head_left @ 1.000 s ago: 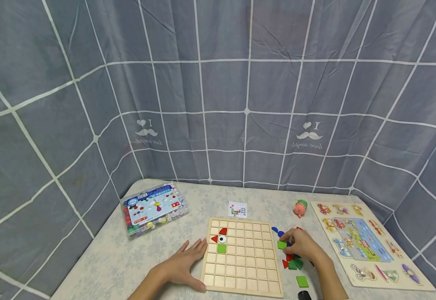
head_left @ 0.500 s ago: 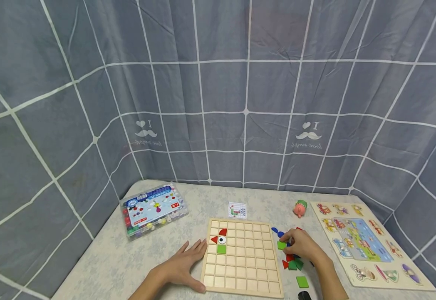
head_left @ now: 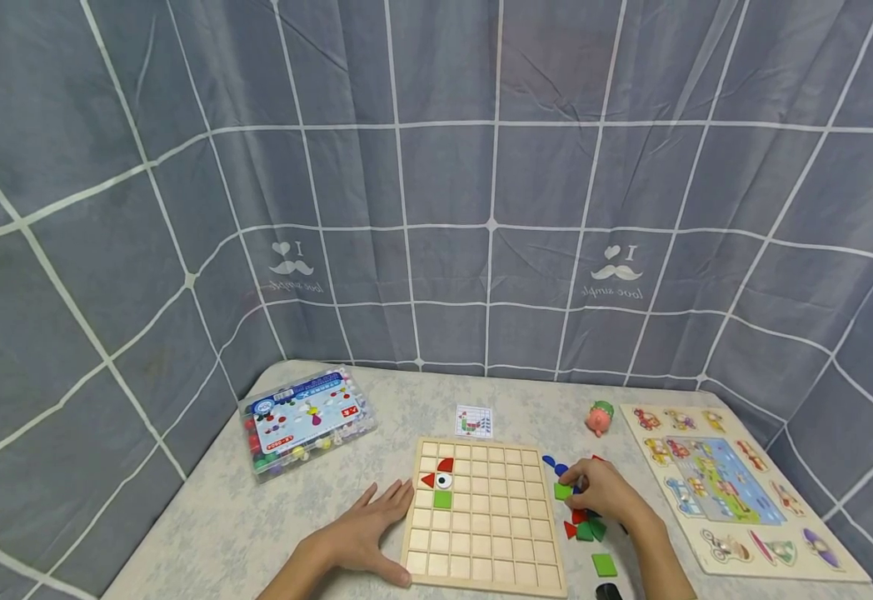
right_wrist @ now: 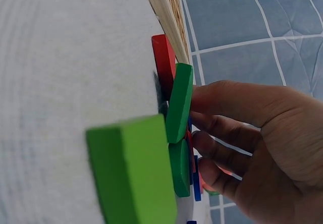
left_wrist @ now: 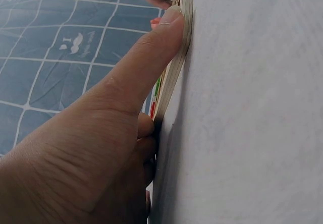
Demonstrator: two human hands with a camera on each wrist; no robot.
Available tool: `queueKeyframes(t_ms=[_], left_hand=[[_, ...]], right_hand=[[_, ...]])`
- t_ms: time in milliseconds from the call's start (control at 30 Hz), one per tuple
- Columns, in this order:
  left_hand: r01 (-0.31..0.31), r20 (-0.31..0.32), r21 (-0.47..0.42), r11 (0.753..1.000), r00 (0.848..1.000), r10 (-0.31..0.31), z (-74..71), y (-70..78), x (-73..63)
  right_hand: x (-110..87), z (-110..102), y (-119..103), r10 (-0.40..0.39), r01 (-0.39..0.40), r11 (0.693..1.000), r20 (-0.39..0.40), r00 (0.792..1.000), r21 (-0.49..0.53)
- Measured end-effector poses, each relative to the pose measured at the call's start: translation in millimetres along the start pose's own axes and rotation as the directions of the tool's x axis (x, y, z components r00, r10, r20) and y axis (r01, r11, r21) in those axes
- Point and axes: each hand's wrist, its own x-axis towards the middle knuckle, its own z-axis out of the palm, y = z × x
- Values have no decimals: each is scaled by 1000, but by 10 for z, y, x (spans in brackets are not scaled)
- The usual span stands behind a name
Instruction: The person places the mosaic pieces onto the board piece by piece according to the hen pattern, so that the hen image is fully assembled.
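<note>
A wooden grid board (head_left: pixel 498 527) lies flat on the table. On its upper left cells sit a red quarter-round piece (head_left: pixel 446 465), a red triangle (head_left: pixel 428 480), a white eye disc (head_left: pixel 443 481) and a light green square (head_left: pixel 442 499). My left hand (head_left: pixel 365 532) lies with fingers spread along the board's left edge, its thumb (left_wrist: pixel 156 45) against the side. Right of the board, my right hand (head_left: pixel 605 490) pinches another light green square (head_left: pixel 561 492) between thumb and index finger. Red, blue and dark green pieces (right_wrist: pixel 180 105) lie beneath and around that hand, partly hidden by it.
A small pattern card (head_left: pixel 474 422) lies behind the board. At the back left is a clear case of coloured beads (head_left: pixel 309 421). On the right are a pink-and-green toy (head_left: pixel 599 417) and a picture puzzle board (head_left: pixel 740 492). A loose green square (head_left: pixel 605 565) lies near a black object (head_left: pixel 608 592).
Both hands keep their places and the pieces lie as before. Only the head view shifts very slightly.
</note>
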Motion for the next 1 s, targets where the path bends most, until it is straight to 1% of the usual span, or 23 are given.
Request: queueKeyframes(t_ms=[333, 567, 700, 833, 933, 1000], left_hand=[[-5, 1, -8, 1000, 1000, 5, 4, -2, 2], [0, 7, -15, 1000, 1000, 0, -4, -4, 5], [-3, 4, -14, 1000, 1000, 3, -4, -7, -3], [-5, 4, -20, 1000, 1000, 5, -5, 3, -14], [-6, 4, -26, 1000, 1000, 6, -4, 7, -16], [-6, 3, -25, 1000, 1000, 6, -2, 5, -14]], right_hand=[[-12, -8, -6, 9, -9, 1000, 6, 1000, -2], [-7, -26, -37, -58, 58, 998, 8, 998, -17], [-12, -20, -82, -95, 95, 995, 5, 995, 9], [-36, -10, -185, -110, 108, 992, 25, 994, 64], [-52, 6, -312, -105, 101, 990, 43, 994, 95], [-52, 25, -406, -108, 103, 990, 46, 993, 99]])
